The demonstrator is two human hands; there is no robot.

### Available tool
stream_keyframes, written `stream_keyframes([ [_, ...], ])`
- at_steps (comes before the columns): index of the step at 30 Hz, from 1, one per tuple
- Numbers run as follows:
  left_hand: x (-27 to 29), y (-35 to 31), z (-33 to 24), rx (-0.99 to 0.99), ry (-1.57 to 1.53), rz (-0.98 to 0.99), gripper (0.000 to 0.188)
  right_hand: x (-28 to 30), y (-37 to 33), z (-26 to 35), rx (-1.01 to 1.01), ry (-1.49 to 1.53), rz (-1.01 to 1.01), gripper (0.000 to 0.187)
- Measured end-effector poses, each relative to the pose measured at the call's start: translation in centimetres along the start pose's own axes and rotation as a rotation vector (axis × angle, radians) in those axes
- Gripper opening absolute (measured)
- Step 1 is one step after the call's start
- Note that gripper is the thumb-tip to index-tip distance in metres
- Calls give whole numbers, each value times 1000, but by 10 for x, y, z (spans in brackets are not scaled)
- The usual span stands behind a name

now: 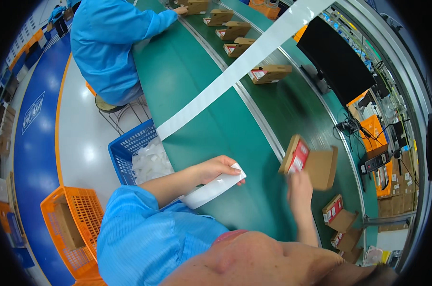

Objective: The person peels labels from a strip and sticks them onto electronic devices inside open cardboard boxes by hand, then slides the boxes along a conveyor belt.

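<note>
Along a green tabletop beside a conveyor belt, a white strip is held above the near side by a worker's left hand, its fingers clamped on the strip's right end. To the right, the blurred right hand is seen at an opened cardboard box with a red-and-white label; whether its fingers are closed on the box cannot be told. Two more opened boxes are placed nearer on the belt, and others are lined up toward the far end. At left, crumpled white material is contained in a blue basket, with an orange crate placed nearer. A co-worker clad in blue is positioned farther along the tabletop; a black monitor is set up beyond the belt.
</note>
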State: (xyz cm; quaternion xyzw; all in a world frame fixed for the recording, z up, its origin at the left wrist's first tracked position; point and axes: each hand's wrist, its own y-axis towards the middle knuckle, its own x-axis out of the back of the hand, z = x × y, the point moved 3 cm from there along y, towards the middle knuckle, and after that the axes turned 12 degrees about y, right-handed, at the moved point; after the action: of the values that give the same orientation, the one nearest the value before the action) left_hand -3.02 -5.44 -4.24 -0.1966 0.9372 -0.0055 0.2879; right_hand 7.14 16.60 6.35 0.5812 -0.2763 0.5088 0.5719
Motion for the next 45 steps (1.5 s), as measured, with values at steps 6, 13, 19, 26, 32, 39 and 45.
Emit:
stream_keyframes([
  [6, -19, 8, -8, 9, 244, 29, 18, -19, -88, 90, -64, 24, 124, 14],
  [13, -99, -6, -41, -610, 1134, -28, 14, 3, -44, 111, -189, 520, -314, 23],
  [19, -115, -23, -31, -790, 1034, -85, 12, -14, -63, 96, -410, 1020, -348, 17],
  [26, -110, -3, -26, -741, 996, -42, 14, -21, -79, 78, -586, 981, -453, 14],
  [32, -113, 9, -39, -620, 1100, -12, 17, -9, -72, 78, -658, 1076, -462, 12],
  [39, -116, 27, -18, -600, 1042, -6, 14, -8, -86, 72, -633, 1014, -621, 11],
  [45, -110, 23, -18, -574, 1028, -27, 13, -12, -81, 79, -553, 871, -687, 13],
])
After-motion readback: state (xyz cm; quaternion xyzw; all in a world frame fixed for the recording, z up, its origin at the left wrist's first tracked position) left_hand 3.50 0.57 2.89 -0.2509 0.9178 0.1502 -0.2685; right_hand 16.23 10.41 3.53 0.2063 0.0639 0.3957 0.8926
